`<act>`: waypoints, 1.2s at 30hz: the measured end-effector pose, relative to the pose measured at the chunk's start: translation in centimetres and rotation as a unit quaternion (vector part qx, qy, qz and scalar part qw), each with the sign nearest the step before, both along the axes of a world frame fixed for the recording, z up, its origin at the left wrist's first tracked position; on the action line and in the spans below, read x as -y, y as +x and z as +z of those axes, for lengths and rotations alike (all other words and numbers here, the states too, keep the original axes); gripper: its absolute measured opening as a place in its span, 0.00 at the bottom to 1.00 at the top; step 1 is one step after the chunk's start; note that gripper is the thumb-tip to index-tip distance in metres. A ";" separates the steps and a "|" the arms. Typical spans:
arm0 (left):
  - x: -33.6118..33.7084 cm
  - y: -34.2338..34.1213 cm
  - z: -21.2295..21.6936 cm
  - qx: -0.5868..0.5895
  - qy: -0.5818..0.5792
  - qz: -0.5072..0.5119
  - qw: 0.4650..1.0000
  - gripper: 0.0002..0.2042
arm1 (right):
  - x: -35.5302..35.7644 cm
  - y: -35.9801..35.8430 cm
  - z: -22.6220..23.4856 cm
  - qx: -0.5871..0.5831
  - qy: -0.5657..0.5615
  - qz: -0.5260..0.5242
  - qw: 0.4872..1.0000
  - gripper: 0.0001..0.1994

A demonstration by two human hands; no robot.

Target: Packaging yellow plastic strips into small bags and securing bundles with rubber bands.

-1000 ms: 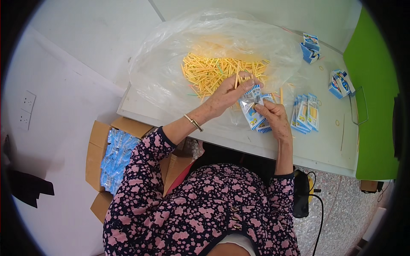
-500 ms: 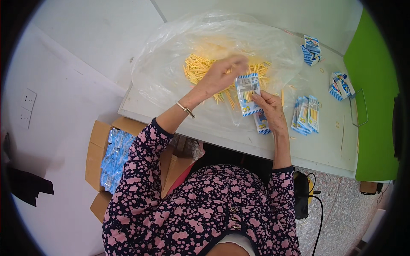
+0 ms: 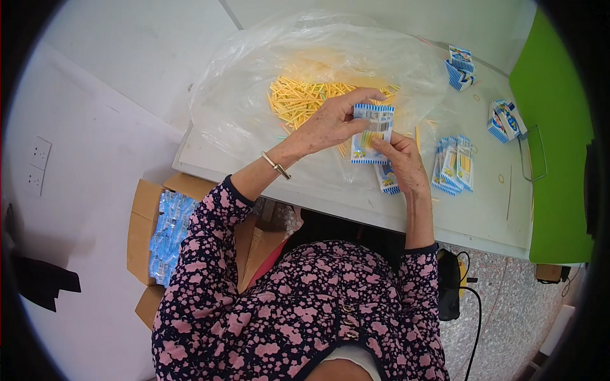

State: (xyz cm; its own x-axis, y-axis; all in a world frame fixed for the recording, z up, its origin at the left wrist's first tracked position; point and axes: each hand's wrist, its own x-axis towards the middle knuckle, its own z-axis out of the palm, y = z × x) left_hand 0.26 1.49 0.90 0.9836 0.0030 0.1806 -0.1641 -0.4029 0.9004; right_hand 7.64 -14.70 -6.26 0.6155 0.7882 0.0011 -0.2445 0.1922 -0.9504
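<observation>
Upright between my hands is a small blue-and-white plastic packet (image 3: 373,152), with thin yellow sticks showing through its clear window. My right hand (image 3: 405,162) is closed on its lower right side, thumb across the front. Beneath it, further blue packets (image 3: 387,180) show; whether that hand holds them too is unclear. My left hand (image 3: 335,120) has its thumb on the packet's upper left part, and the other fingers reach behind its top edge. Beyond my hands, a heap of thin yellow sticks (image 3: 295,101) lies on a crumpled clear plastic sheet (image 3: 232,114).
Several filled packets (image 3: 452,166) lie fanned on the white table (image 3: 483,216) at right. Small striped boxes (image 3: 506,122) stand near a wire stand (image 3: 539,155) and a green panel (image 3: 559,127). An open carton (image 3: 141,235) of blue packets sits below the table's left end.
My left hand has come from over the stick heap to the packet, its thumb now on it. The packet has risen slightly and stands straighter.
</observation>
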 end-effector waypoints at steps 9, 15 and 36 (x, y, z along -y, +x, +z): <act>0.6 0.6 -0.3 0.016 0.031 -0.010 0.999 0.18 | 1.0 0.1 0.1 0.036 -0.031 0.015 0.999 0.09; 1.2 0.6 -0.2 -0.013 0.011 -0.022 1.000 0.16 | 1.5 -0.1 0.1 0.043 -0.065 0.013 0.997 0.11; 3.7 1.5 -1.0 0.019 0.076 -0.019 0.997 0.18 | 4.0 0.2 0.8 0.102 -0.115 -0.023 0.988 0.10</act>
